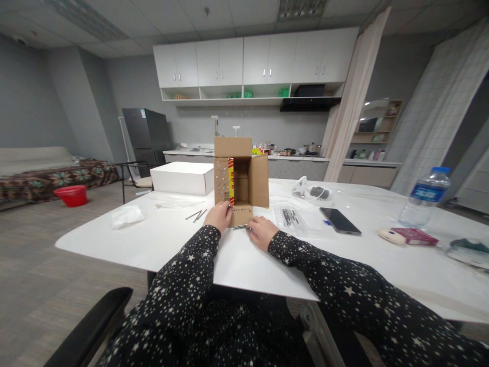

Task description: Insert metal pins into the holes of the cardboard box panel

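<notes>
An open cardboard box [241, 178] stands on the white table, its mouth toward me. Small silver dots cover its left flap [221, 178], beside a yellow and red strip [231, 176]. More small dark dots run along the lower front flap [242, 216]. My left hand [219, 216] is closed at the lower left corner of the box, its fingertips pinched on something too small to name. To the right, my right hand [263, 232] has its fingers curled together beside thin metal pieces [240, 227] at the lower flap's edge; what they grip is hidden.
Several long metal rods [196, 215] lie left of my hands, near a crumpled white tissue [127, 216] and a white box [182, 178]. On the right are a clear plastic case [300, 220] with small dark parts, a phone [340, 221] and a water bottle [426, 199].
</notes>
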{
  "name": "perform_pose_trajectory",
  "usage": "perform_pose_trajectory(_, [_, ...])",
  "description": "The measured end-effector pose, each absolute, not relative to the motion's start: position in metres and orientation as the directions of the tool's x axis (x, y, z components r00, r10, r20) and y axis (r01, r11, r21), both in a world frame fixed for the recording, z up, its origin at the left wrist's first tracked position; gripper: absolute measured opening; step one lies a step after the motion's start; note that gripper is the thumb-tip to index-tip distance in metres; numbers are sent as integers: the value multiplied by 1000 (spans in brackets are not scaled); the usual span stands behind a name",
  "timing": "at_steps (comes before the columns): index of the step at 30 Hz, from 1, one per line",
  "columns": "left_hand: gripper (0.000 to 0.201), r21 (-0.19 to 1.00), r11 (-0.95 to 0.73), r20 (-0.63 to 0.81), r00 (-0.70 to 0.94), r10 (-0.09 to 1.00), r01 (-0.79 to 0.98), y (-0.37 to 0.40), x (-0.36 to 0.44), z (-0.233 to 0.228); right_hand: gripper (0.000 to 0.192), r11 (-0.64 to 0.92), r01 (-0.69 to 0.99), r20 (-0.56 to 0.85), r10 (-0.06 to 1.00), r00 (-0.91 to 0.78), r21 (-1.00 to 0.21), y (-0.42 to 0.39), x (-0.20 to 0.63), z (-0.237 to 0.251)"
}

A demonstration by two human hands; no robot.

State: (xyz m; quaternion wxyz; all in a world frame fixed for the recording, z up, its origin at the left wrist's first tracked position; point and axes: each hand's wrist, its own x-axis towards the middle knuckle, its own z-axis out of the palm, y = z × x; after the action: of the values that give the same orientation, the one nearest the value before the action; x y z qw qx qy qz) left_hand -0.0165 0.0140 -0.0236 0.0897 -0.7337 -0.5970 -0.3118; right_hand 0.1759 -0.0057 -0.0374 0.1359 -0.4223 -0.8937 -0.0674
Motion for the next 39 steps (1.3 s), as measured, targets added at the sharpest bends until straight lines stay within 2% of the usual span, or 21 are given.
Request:
perform_pose_trajectory(12, [22, 248, -284, 589, 89, 803, 926, 18, -19, -28, 24, 639, 769, 313, 732, -605, -7, -4, 176, -39])
perform_pose_trajectory(18, [21, 231, -347, 588, 153, 794, 909, 19, -20, -29, 24, 639, 769, 311, 732, -607, -3, -4, 176, -39])
perform_pose_trajectory(27, [22, 206, -349, 569, 178, 803, 914, 19, -19, -29, 25, 635, 772, 292, 738, -608, 3, -4, 176, -38])
perform_pose_trajectory(39, [20, 234, -266, 591, 80, 802, 935, 18, -19, -29, 25, 639, 769, 294, 736, -610, -4, -3, 176, -39])
